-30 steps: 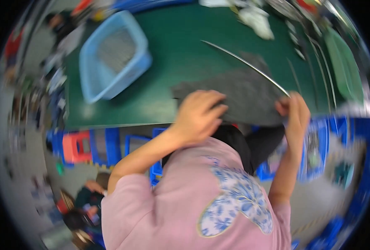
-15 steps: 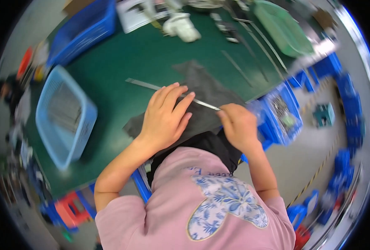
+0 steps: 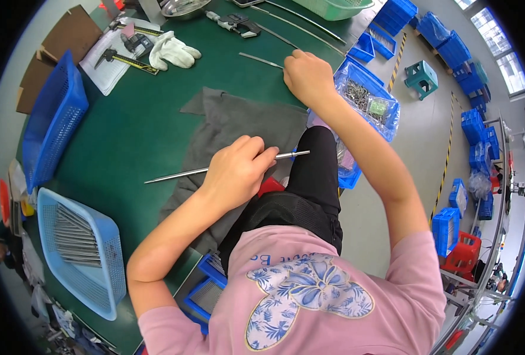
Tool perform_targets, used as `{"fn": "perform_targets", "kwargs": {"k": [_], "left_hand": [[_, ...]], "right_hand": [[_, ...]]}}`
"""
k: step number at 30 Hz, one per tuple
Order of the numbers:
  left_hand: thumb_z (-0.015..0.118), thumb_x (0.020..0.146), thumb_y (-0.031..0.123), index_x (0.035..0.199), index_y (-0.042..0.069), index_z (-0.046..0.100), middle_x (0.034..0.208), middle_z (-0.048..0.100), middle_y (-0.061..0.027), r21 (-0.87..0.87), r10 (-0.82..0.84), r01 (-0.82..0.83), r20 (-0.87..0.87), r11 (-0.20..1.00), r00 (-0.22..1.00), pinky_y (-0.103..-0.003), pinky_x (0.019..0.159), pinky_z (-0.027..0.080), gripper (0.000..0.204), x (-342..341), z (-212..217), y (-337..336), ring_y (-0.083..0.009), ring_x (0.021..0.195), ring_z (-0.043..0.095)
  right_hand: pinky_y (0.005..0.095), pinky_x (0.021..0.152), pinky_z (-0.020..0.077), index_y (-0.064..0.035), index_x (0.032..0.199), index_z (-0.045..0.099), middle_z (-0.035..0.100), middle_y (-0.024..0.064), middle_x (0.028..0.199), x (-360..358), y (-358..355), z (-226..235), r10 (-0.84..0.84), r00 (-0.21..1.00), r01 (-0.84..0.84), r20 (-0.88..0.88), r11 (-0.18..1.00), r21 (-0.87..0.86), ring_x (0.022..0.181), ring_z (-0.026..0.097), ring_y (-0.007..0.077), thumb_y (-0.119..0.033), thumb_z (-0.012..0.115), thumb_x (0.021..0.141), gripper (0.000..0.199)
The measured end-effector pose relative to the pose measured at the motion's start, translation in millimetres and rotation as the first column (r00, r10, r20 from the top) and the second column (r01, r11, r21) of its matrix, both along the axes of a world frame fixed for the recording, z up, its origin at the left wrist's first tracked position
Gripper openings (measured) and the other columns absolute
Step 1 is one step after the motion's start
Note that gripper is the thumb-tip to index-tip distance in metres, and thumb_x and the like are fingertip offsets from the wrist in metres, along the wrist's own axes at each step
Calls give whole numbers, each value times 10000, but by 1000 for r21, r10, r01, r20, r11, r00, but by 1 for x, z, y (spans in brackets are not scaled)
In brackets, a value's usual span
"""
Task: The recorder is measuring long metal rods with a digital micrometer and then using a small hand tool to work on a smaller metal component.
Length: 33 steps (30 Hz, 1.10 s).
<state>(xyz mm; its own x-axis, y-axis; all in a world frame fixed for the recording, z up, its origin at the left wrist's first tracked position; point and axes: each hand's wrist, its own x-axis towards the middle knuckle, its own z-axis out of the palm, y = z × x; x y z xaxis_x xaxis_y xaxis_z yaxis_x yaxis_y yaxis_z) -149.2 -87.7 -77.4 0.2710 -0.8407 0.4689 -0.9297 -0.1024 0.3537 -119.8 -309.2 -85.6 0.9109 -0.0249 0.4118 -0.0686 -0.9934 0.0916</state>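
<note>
My left hand is closed around a slender metal rod, above a dark grey cloth spread on the green table. One end of the rod tapers; its other end, stepped and narrower, sticks out past my thumb toward my lap. Farther off, to the right, my right hand is closed at the end of a thin flat metal strip on the tabletop. My fingers hide that end of the strip.
Many metal rods lie in a light-blue basket at left. A blue basket, calipers and a white glove are beyond. Right of the table edge sits a blue bin of small metal parts.
My right hand has left the rod's end and reached away to the strip. My left hand still holds the rod, now tilted the other way. The view has shifted.
</note>
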Motion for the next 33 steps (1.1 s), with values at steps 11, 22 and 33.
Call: {"fn": "perform_targets", "kwargs": {"k": [11,22,33], "left_hand": [[614,630,57,874,18,580,675,459,-56,15,59,-60,66,998,996,-318,501,393,250,-1,-11,9,-215,590,471],[618,602,39,721,40,548,710,467,-55,-55,148,-151,-42,987,988,-307,509,379,139,3,-15,-4,-220,624,467],[665,599,29,802,47,606,714,490,-42,-5,112,-113,-113,994,987,-289,505,387,212,-3,-13,-12,-191,614,480]], "right_hand": [[392,530,434,-55,827,497,573,124,644,-114,38,-22,-144,987,162,-77,819,551,582,566,312,-100,510,773,72],[289,472,403,-8,807,515,522,112,532,-150,59,-5,-212,971,154,-107,219,963,485,544,227,-33,447,795,73],[257,500,446,-4,852,509,609,124,726,-169,106,-36,-117,993,8,23,263,965,572,599,221,-24,489,797,62]]}}
